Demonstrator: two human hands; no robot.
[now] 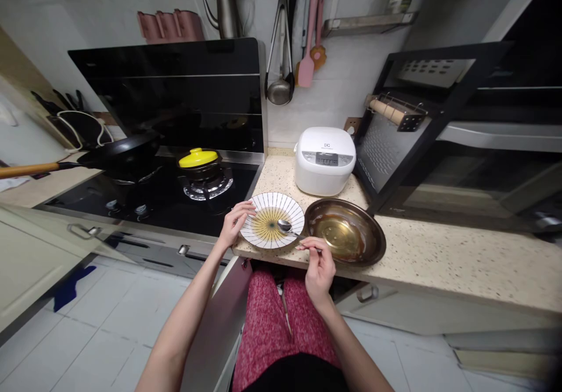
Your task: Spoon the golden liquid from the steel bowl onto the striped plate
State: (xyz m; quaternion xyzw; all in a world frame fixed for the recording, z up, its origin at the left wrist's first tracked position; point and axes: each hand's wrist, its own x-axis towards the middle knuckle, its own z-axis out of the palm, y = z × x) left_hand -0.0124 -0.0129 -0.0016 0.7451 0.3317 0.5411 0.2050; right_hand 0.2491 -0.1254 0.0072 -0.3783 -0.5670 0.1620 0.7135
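A white plate [290, 207] with dark radiating lines lies at the counter's front edge, with yellowish liquid in its middle. My left hand [237, 222] rests on the plate's left rim, its fingers reaching over the edge. My right hand [319, 266] is closed around the handle of a metal spoon [284, 225], whose bowl is over the middle of the plate. Just right of the plate sits a brownish metal pan [375, 237] with a shiny, wet-looking inside. My right hand is in front of the pan's left side.
Behind the plate stands a white rice cooker [325, 164]. On the left, the black stove [175, 199] bears a small pot with a yellow lid [198, 157] and a wok [120, 152] with a wooden handle. A black rack [381, 146] stands at the right. A cabinet door [223, 316] hangs open below.
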